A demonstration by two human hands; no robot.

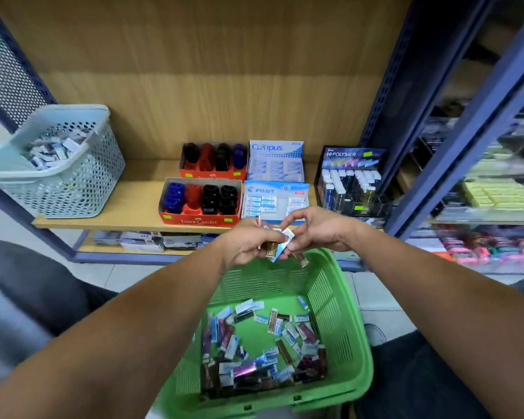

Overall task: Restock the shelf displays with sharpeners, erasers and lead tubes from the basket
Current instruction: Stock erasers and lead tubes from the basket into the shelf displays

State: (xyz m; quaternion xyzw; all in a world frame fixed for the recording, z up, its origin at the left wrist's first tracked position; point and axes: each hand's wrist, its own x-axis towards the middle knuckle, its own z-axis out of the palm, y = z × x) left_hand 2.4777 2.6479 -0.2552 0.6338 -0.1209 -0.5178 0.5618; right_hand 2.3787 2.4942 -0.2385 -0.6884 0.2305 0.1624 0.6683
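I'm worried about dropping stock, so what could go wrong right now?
Both hands, left and right, hold several small items at once; a lead tube dangling below the right hand may slip. The bunch sits over the far rim of the green basket, so a dropped piece could miss it.

Right shelves — blurred, perhaps stationery

Place: stationery shop, retail aisle.
Shelving: wood-backed shelf on blue perforated uprights.
Display stock: Faber-Castell sharpener box; Campus eraser box; Pilot eraser box; Hi-Polymer lead display, green price stickers.
Neighbouring bay: packaged goods in rows.
Restocking gear: green basket; pale basket.
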